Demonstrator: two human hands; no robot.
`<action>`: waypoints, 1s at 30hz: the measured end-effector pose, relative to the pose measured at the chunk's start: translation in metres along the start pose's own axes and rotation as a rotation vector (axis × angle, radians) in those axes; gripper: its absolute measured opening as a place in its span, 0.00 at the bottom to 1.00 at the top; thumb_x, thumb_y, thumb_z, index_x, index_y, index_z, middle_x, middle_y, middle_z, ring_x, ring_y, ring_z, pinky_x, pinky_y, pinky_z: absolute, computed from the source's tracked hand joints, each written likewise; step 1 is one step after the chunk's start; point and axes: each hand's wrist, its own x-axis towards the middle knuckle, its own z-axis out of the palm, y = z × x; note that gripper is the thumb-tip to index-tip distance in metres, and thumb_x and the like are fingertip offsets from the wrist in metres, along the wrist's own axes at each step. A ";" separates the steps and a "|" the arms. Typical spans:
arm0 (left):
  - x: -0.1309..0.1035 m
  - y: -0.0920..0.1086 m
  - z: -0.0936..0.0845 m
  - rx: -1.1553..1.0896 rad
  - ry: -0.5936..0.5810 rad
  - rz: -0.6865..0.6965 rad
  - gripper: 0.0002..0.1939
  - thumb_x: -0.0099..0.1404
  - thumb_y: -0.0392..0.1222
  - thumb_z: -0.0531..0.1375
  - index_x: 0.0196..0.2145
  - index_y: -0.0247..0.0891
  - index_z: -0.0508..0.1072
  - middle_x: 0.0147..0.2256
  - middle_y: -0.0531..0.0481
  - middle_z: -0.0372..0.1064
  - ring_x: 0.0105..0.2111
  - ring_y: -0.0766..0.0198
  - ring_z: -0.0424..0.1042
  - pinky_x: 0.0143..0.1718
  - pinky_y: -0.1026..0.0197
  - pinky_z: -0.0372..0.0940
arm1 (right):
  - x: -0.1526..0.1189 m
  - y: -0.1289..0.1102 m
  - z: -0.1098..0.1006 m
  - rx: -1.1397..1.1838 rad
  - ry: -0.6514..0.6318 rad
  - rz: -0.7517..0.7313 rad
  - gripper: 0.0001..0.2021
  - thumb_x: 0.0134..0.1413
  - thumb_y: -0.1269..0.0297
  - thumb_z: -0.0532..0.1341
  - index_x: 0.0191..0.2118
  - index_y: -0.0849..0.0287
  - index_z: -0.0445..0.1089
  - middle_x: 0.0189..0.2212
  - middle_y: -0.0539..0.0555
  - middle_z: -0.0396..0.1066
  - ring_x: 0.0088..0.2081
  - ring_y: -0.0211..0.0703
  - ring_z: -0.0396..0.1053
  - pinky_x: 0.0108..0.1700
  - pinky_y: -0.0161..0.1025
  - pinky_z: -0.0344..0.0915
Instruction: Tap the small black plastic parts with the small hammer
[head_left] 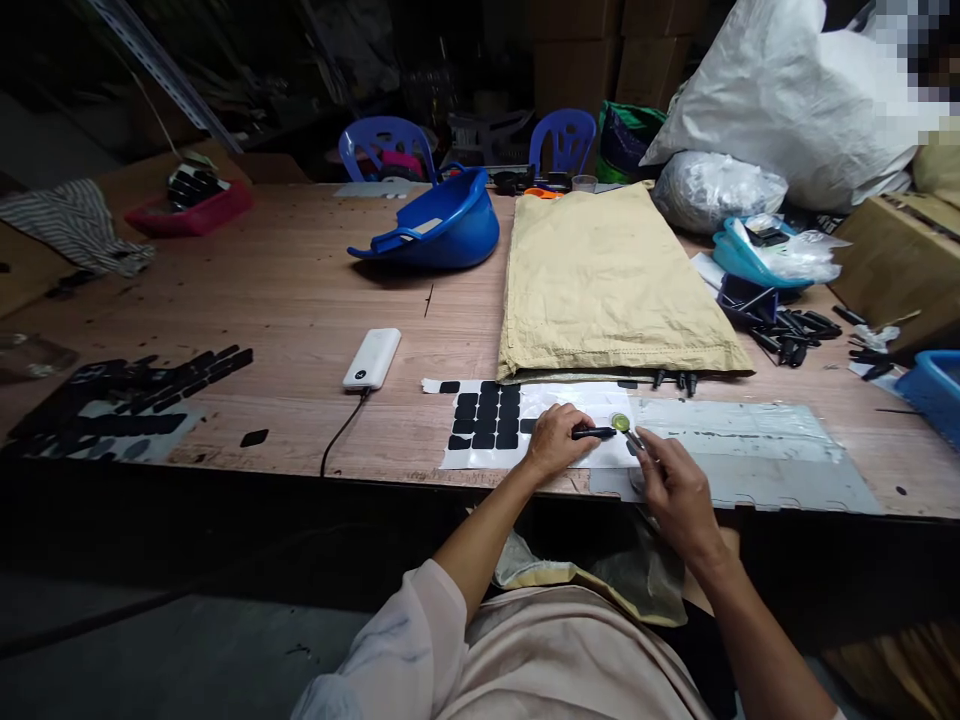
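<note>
My left hand point(556, 440) is closed on a black pen-like piece point(592, 433), which lies sideways over a white sheet point(577, 400). Pinched in my right hand point(673, 482) is a thin metallic tool point(636, 438), its tip beside a small round green-yellow item point(620, 423). The right end of the black piece nearly meets the tool's tip; whether they touch is too small to tell. Rows of black rounded patches point(487, 415) cover the left part of the sheet. Right of it lies a grey, film-covered board point(765, 450).
A tan sack point(600, 280) lies behind my hands. Farther back is a blue basin point(450, 225). A white power bank point(373, 358) with a cable is at the left. Black strips point(187, 385) lie far left; black parts point(799, 335) and a teal basket point(750, 255) are at the right.
</note>
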 end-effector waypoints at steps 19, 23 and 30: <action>0.001 0.001 0.002 -0.010 0.017 -0.016 0.07 0.61 0.38 0.73 0.38 0.42 0.83 0.38 0.51 0.77 0.43 0.56 0.72 0.49 0.55 0.65 | -0.005 -0.013 0.003 -0.041 0.032 -0.014 0.20 0.72 0.64 0.54 0.62 0.50 0.76 0.36 0.53 0.74 0.36 0.41 0.73 0.42 0.38 0.70; 0.001 0.002 0.001 -0.007 0.023 -0.024 0.07 0.61 0.39 0.73 0.38 0.42 0.83 0.38 0.50 0.77 0.43 0.56 0.72 0.49 0.55 0.65 | -0.010 -0.010 0.003 -0.073 -0.031 -0.006 0.21 0.71 0.65 0.53 0.61 0.49 0.77 0.35 0.53 0.74 0.35 0.41 0.73 0.39 0.37 0.68; 0.002 0.002 0.001 -0.006 0.013 -0.026 0.06 0.61 0.38 0.72 0.37 0.42 0.82 0.38 0.50 0.77 0.44 0.55 0.72 0.49 0.54 0.66 | 0.010 0.017 -0.021 -0.240 0.146 0.030 0.20 0.71 0.58 0.55 0.60 0.52 0.77 0.38 0.56 0.76 0.38 0.44 0.73 0.42 0.40 0.67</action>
